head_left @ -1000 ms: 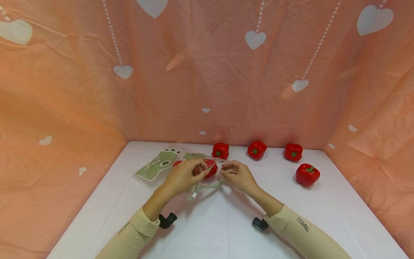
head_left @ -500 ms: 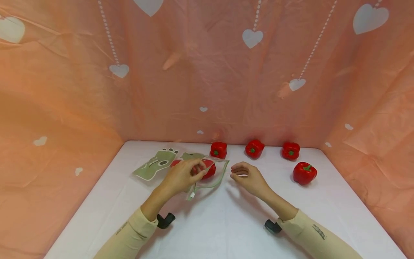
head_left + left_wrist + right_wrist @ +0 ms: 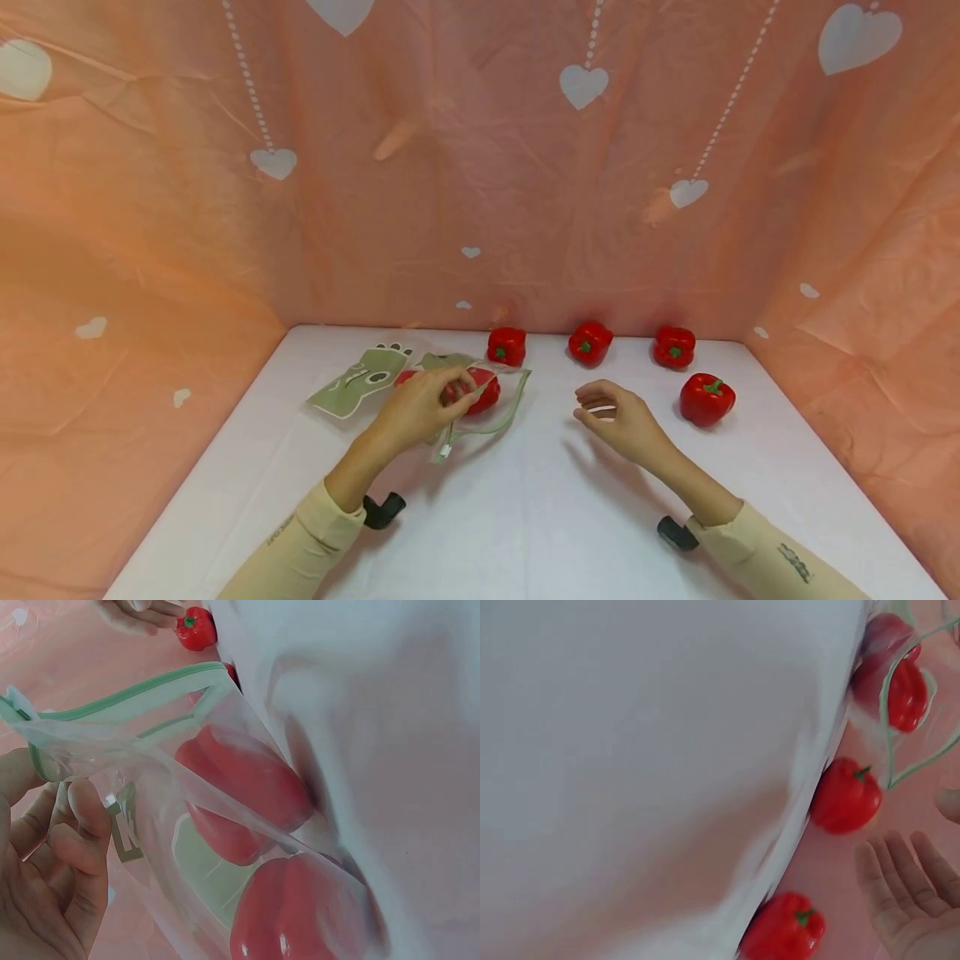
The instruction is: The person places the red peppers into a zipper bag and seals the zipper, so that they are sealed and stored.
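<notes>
Pinching the bag point(image 3: 150, 776), seemingly, left hand point(image 3: 52, 874) shows clearest from left wrist.

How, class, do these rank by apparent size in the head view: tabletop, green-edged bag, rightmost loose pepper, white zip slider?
1. Tabletop
2. Green-edged bag
3. Rightmost loose pepper
4. White zip slider

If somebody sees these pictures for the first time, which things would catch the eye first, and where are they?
Probably the four loose, glossy red peppers, three along the back of the white table and one nearer at its right. Next, the clear green-edged bag left of centre, pinched by the left hand, with two peppers showing inside. Around them hangs a peach backdrop with white hearts.
</notes>
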Demonstrator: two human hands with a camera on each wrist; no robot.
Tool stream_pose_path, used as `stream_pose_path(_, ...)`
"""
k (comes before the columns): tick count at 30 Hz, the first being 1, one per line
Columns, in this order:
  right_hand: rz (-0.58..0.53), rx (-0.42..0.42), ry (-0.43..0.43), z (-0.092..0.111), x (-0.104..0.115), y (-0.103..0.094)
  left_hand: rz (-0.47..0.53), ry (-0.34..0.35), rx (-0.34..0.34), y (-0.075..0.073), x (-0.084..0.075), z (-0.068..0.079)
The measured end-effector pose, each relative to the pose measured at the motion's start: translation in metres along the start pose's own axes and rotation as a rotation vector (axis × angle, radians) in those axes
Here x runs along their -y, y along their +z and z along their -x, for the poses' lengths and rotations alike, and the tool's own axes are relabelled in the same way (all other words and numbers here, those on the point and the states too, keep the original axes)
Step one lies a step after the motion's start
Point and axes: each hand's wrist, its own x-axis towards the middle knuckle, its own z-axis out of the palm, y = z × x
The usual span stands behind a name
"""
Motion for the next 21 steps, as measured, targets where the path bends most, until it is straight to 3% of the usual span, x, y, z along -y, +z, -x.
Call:
stream_pose_path(10, 0.133, -0.021, 0.023, 0.010, -0.014, -0.036, -0.013, -0.002, -0.002, 0.000, -0.002, 0.000)
stream_pose_path(21, 0.234, -0.059, -0.021, 0.019, -0.024, -0.066, -0.018, -0.008, -0.008, 0.001, -0.001, 0.000)
